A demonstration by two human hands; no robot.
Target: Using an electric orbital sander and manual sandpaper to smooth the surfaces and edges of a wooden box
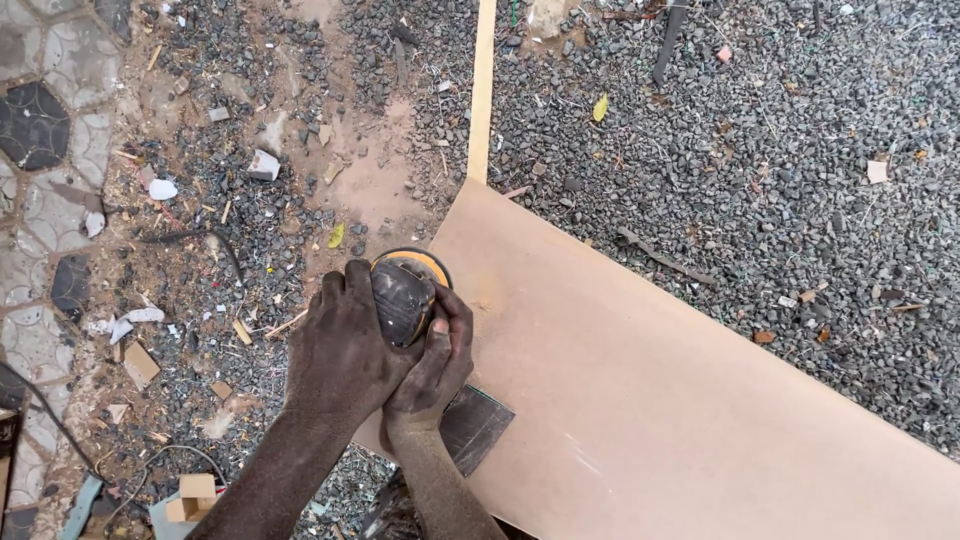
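A round orange and black power sander [406,290] rests on the left edge of a large tan board [660,400]. My left hand [338,350] wraps over its dusty black top from the left. My right hand [437,355] grips the same tool from the right, fingers curled against its side. Both hands are coated in fine dust. A dark square sheet [478,428], like sandpaper, lies on the board just below my right wrist.
The board lies over grey gravel [760,170]. A thin wooden strip [482,90] runs away from the board's far corner. Wood scraps, sawdust and a cable [150,462] litter the ground at left, beside patterned paving [40,130].
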